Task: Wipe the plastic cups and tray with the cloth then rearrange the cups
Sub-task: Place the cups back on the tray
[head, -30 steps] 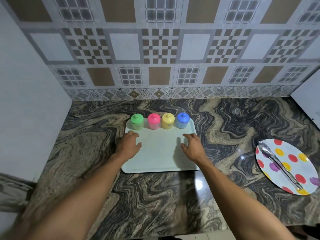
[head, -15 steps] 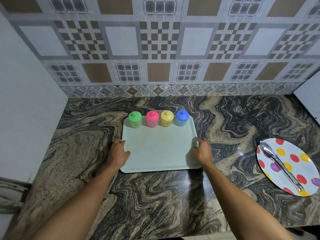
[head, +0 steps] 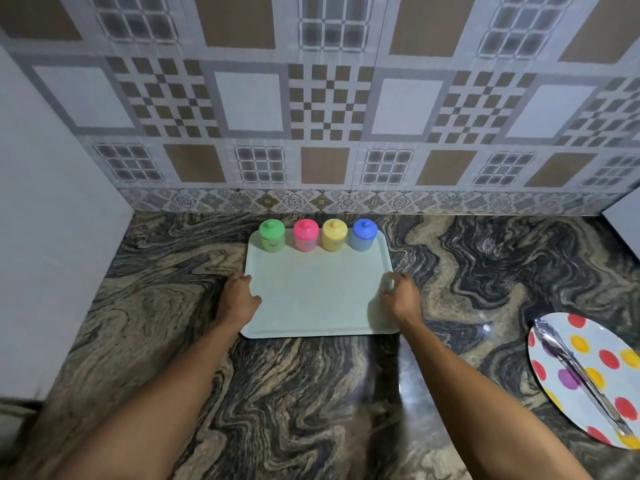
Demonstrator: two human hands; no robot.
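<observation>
Currently, both hands are engaged on the tray [head: 318, 299], one at each side rim, about halfway along each side.

1. Left hand [head: 238, 302]: clasps the tray's left rim. The thumb lies on the tray's upper surface and the fingers curl at the rim's outer side.
2. Right hand [head: 401, 298]: clasps the right rim directly opposite. The fingers are curled over the rim; the thumb is not clearly visible.
3. Tray: pale and rectangular, flat on the marbled countertop [head: 311, 410], spanning the gap between the two hands.
4. Cups: four lidded plastic cups stand upright in one row along the tray's far rim, beyond both grips.
   - Green cup [head: 272, 236]: ahead of the left hand, at the far-left corner.
   - Pink cup [head: 305, 235]: just beside the green one, toward the right hand's side.
   - Yellow cup [head: 334, 234]: next in the row, touching or nearly touching the pink one.
   - Blue cup [head: 362, 234]: ahead of the right hand, at the far-right corner.
5. The tray surface between the grips and the cup row carries nothing.
6. Plate [head: 595, 336]: white with coloured dots, well outboard of the right hand and nearer the person. Metal tongs [head: 581, 372] lie across it.
7. Tiled wall [head: 322, 98]: rises behind the cup row.
</observation>
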